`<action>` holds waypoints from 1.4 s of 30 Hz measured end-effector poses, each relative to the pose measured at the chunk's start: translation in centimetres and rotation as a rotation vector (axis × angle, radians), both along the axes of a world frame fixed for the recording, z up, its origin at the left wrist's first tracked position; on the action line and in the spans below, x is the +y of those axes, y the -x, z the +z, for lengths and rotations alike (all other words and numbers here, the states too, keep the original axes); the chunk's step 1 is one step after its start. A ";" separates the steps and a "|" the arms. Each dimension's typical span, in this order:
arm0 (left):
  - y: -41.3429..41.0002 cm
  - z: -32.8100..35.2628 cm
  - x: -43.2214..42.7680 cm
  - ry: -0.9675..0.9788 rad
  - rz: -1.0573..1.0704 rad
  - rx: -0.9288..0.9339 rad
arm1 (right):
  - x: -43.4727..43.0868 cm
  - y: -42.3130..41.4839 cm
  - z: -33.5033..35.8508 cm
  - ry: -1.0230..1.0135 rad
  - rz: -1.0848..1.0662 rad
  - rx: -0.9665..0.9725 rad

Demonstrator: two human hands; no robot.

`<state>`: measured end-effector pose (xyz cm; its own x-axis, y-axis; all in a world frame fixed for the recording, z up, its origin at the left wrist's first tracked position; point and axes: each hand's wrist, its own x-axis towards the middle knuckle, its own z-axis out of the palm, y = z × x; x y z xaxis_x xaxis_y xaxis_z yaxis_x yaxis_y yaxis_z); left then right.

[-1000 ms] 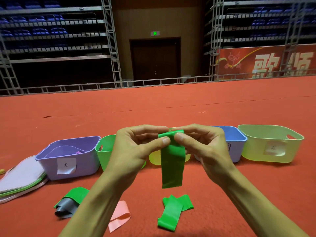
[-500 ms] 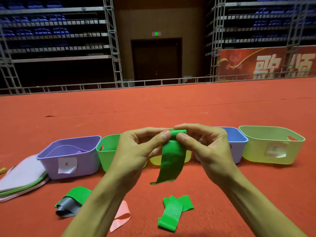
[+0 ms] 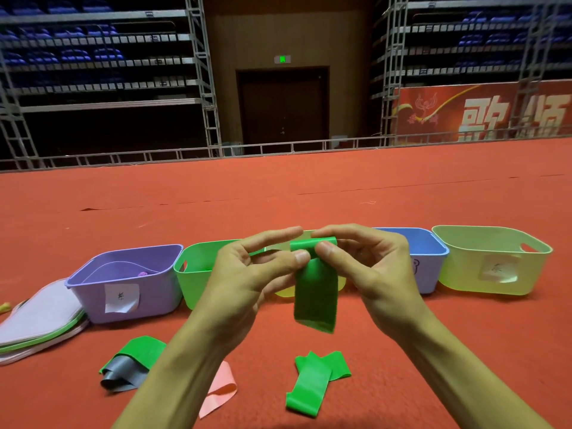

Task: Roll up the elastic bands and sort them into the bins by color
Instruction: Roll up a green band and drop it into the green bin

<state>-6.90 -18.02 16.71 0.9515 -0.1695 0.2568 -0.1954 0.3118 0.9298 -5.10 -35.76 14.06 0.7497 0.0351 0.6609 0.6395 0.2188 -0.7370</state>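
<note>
A green elastic band [image 3: 315, 292] hangs in front of me, its top end rolled into a small roll between my fingers. My left hand [image 3: 247, 274] pinches the roll from the left with thumb and fingers. My right hand [image 3: 371, 267] pinches it from the right. On the red floor lie another green band [image 3: 312, 382], a pink band [image 3: 219, 388], and a green band with a grey one [image 3: 130, 363]. Behind my hands stands a row of bins: purple [image 3: 123, 280], green [image 3: 195, 274], yellow [image 3: 284, 292] mostly hidden, blue [image 3: 424, 258], light green [image 3: 489, 261].
A stack of flat lids [image 3: 37, 323] lies left of the purple bin. The purple bin holds something small and pink-purple. Red carpet stretches far behind the bins to a metal rail and scaffolding.
The hanging tail of the green band has grown shorter as the roll at the top got thicker. It swung sideways and now hangs straight. Both hands stay in place.
</note>
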 end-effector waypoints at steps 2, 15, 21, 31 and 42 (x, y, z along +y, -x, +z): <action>0.0 0.1 0.1 -0.016 -0.045 0.027 | -0.1 0.0 0.0 0.012 0.019 -0.020; 0.1 -0.1 0.1 -0.070 0.048 -0.028 | -0.4 -0.1 -0.1 0.067 0.116 0.210; 0.0 -0.3 0.1 -0.086 0.027 -0.028 | -0.2 0.3 -0.2 0.019 0.076 0.094; 0.0 -0.3 0.3 -0.032 0.011 -0.032 | 0.1 0.5 -0.7 0.014 0.166 0.146; 0.2 -0.9 0.4 -0.069 -0.034 -0.013 | 0.1 0.7 0.0 0.009 0.068 0.145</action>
<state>-7.10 -17.60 15.78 0.9415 -0.2195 0.2558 -0.1980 0.2539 0.9467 -5.79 -35.64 14.02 0.8327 0.0947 0.5456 0.5105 0.2506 -0.8226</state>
